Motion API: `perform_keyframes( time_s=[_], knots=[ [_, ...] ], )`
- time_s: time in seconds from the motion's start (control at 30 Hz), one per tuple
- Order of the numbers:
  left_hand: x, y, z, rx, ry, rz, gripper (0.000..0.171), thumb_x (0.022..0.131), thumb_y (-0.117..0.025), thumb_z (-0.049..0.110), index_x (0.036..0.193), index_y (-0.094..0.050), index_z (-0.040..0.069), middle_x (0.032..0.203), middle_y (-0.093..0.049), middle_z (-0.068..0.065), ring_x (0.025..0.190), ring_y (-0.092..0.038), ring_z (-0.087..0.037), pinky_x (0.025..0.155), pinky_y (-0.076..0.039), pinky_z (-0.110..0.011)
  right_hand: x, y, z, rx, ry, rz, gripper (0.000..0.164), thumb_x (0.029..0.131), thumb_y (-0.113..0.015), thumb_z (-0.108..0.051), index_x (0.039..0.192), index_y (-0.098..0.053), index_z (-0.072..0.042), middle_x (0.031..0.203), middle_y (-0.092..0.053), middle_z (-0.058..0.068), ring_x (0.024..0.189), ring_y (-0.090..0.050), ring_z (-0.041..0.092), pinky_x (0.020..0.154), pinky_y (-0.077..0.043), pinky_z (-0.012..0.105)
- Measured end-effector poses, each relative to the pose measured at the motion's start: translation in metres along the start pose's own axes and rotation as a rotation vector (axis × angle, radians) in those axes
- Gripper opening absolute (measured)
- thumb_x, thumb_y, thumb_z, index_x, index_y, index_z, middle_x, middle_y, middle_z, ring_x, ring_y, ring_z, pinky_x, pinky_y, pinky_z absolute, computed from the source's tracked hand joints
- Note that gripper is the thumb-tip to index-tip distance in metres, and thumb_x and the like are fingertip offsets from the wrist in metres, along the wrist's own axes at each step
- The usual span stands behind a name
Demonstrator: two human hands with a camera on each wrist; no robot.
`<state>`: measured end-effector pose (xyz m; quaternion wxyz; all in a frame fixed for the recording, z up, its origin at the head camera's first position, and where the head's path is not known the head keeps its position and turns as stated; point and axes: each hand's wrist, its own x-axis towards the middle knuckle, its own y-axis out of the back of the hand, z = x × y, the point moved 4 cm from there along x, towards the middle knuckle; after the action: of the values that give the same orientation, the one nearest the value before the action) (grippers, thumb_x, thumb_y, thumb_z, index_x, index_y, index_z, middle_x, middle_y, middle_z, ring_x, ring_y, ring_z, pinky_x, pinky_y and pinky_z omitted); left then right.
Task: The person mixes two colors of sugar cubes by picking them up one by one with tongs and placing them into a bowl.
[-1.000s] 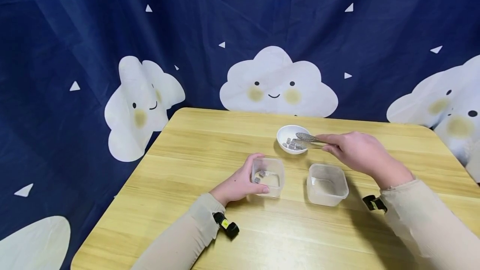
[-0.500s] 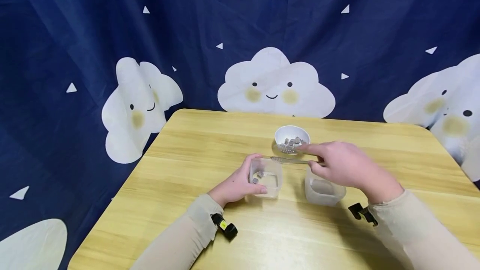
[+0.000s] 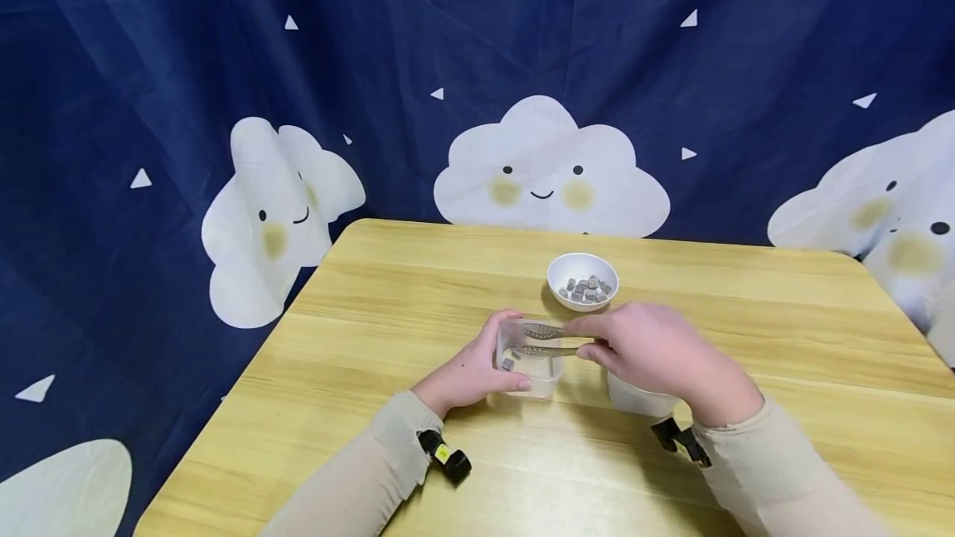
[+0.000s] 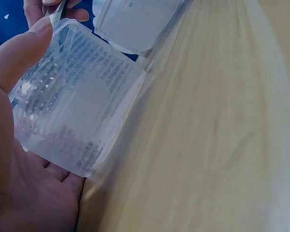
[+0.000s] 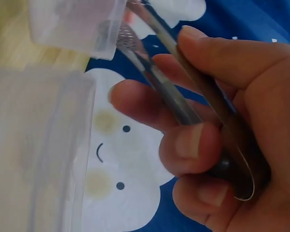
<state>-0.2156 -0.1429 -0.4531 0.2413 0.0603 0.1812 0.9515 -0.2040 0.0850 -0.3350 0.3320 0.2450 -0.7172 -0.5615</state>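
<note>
My left hand (image 3: 473,367) grips a clear square plastic container (image 4: 87,96) from its left side, thumb at the near rim. Inside lie small grey cubes (image 3: 507,364), partly hidden by metal tongs (image 3: 548,350). My right hand (image 3: 656,355) holds those tongs, with fingers curled round the handles in the right wrist view. Their perforated ends stand apart over the container's opening, with no cube visible between them. Behind, a white bowl (image 3: 558,278) contains several more grey cubes (image 3: 592,294).
A second clear plastic container (image 3: 642,399) stands to the right, largely covered by my right hand in the head view. All of it rests on a light wooden table (image 3: 418,288). A dark blue curtain (image 3: 388,40) with white clouds hangs behind the table's far edge.
My right hand has brought the tongs from the white bowl leftward and nearer, to the left container. Their ends have spread apart. My left hand keeps its grip in place.
</note>
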Motion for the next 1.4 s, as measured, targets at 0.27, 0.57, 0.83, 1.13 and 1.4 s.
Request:
perform_keyframes(
  time_s=[0.27,0.57,0.83,1.13,1.4],
  knots=[
    [0.003,-0.001,0.006,-0.013,-0.011,-0.014,0.103,0.081,-0.086,0.028,0.157,-0.018,0.023,0.143,-0.05,-0.006,0.123,-0.054,-0.019,0.109,-0.037,-0.046,0.002,0.003,-0.005,0.002,-0.027,0.012,0.028,0.091,-0.077,-0.025,0.119,-0.075,-0.024,0.085,-0.069,-0.009,0.056,-0.047,0.004,0.05,-0.04,0.031],
    [0.003,0.003,0.005,-0.065,-0.007,-0.029,0.102,0.081,-0.086,0.024,0.157,-0.018,0.024,0.137,-0.055,-0.006,0.12,-0.057,-0.018,0.108,-0.038,-0.045,0.008,-0.006,-0.009,-0.055,0.012,0.019,0.03,0.091,-0.077,-0.027,0.12,-0.075,-0.024,0.093,-0.074,-0.004,0.066,-0.062,0.011,0.052,-0.047,0.036],
    [0.002,-0.001,0.003,-0.059,-0.015,-0.041,0.102,0.083,-0.085,0.024,0.158,-0.016,0.022,0.145,-0.05,-0.001,0.124,-0.055,-0.016,0.11,-0.036,-0.045,0.009,-0.016,-0.011,-0.084,0.023,0.021,0.029,0.088,-0.08,-0.027,0.117,-0.076,-0.024,0.094,-0.075,-0.006,0.07,-0.067,0.014,0.056,-0.052,0.038],
    [-0.005,-0.005,-0.002,-0.055,0.02,-0.027,0.101,0.082,-0.085,0.025,0.157,-0.018,0.021,0.146,-0.049,-0.006,0.119,-0.057,-0.02,0.107,-0.039,-0.047,0.016,-0.028,-0.021,-0.114,-0.004,-0.063,0.024,0.087,-0.08,-0.029,0.111,-0.078,-0.028,0.082,-0.071,-0.01,0.061,-0.06,0.009,0.049,-0.047,0.035],
    [-0.004,-0.001,0.0,-0.044,0.019,0.001,0.1,0.081,-0.086,0.025,0.157,-0.019,0.026,0.145,-0.047,-0.008,0.114,-0.059,-0.018,0.102,-0.045,-0.042,0.021,-0.021,-0.028,-0.136,0.031,-0.053,0.017,0.088,-0.079,-0.026,0.105,-0.08,-0.025,0.078,-0.072,-0.009,0.058,-0.061,0.012,0.048,-0.049,0.037]
  ],
)
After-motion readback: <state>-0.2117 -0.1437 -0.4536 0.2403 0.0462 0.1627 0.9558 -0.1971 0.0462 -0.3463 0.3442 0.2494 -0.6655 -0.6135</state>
